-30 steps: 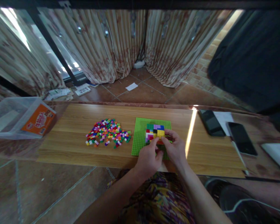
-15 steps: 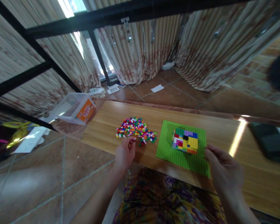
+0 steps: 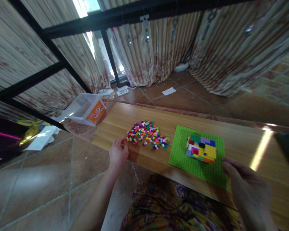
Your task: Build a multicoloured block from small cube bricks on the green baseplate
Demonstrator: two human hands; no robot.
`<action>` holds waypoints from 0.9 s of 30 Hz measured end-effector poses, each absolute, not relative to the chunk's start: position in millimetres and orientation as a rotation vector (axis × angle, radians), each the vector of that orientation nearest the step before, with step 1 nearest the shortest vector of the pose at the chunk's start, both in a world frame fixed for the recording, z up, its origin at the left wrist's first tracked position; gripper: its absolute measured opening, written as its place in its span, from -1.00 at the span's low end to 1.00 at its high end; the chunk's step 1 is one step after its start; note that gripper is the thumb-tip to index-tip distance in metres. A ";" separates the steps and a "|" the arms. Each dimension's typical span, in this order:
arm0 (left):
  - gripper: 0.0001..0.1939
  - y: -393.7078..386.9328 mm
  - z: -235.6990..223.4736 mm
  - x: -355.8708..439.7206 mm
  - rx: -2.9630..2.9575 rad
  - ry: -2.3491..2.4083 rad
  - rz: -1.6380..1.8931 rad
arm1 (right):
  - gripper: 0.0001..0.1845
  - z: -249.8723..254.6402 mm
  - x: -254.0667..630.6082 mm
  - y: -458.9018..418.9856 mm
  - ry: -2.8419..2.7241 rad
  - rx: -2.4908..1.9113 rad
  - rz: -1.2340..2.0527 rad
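My curled left hand [image 3: 118, 153] is at the left edge of the brick pile [image 3: 146, 131]. My half-closed right hand [image 3: 247, 183] is at the right edge of the green baseplate [image 3: 179, 146] under the brick block [image 3: 203, 150]; I cannot tell whether either grips anything.

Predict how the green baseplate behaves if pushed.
The green baseplate probably slides rather than tips, lying flat on the wooden board. It looks thin, so likely light and bendy. The brick block on it may add some weight.
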State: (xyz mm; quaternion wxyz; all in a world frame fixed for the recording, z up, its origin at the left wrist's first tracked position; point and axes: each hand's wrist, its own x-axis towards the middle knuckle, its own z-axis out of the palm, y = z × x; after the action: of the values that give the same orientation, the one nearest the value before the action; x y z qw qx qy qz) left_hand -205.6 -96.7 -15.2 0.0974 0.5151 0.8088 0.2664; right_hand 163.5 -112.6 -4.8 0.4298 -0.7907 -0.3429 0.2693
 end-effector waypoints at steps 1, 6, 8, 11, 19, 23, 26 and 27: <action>-0.76 -96.9 -15.5 -209.5 1.515 2.409 0.781 | -0.59 -6.0 163.7 -112.3 -0.863 -1.976 0.673; -0.76 -94.1 -19.2 -209.8 1.573 2.408 0.689 | -0.60 -11.7 160.6 -111.9 -0.829 -1.957 0.707; -0.74 -92.0 -20.1 -208.1 1.591 2.421 0.654 | -0.60 -13.0 160.1 -113.3 -0.831 -1.958 0.703; -0.71 -88.1 -19.6 -208.2 1.628 2.424 0.609 | -0.60 -15.3 162.7 -115.9 -0.839 -1.951 0.701; -0.77 -80.2 -16.8 -208.2 1.670 2.416 0.537 | -0.59 -18.3 165.9 -116.5 -0.810 -1.952 0.697; -0.75 -83.8 -18.6 -212.0 1.632 2.349 0.701 | -0.65 -6.9 160.0 -118.3 -0.860 -1.929 0.611; -0.77 -90.8 -16.7 -201.8 1.586 2.191 0.867 | -0.70 10.4 147.8 -122.9 -1.060 -1.899 0.486; -0.77 -94.2 -14.7 -193.3 1.574 2.093 0.916 | -0.70 16.1 140.7 -124.6 -1.149 -1.861 0.469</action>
State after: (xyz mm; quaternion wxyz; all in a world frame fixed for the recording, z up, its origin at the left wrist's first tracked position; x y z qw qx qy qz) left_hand -193.3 -94.2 -14.7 0.1828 0.5578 0.7416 0.3248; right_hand 140.7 -124.6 16.1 0.4372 -0.7483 -0.4619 0.1886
